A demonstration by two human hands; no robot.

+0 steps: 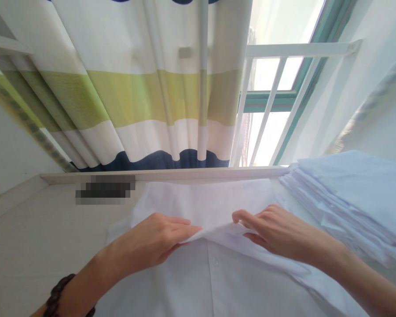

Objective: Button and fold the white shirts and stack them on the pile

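Note:
A white shirt (191, 281) with a button placket lies spread on the pale surface, its far part doubled over into a flat panel. My left hand (168, 235) pinches the edge of this panel near the middle, fingers pointing right. To the right, my right hand (264, 226) has the same edge between its thumb and curled index finger. Between the two hands the edge is slightly raised. A dark beaded bracelet (57, 293) circles my left wrist.
A stack of folded white cloth (356, 198) lies at the right. A blurred dark object (105, 189) rests at the far left by the raised board edge (185, 175). Beyond are a striped curtain (125, 97), white rails (297, 49) and a green-framed window.

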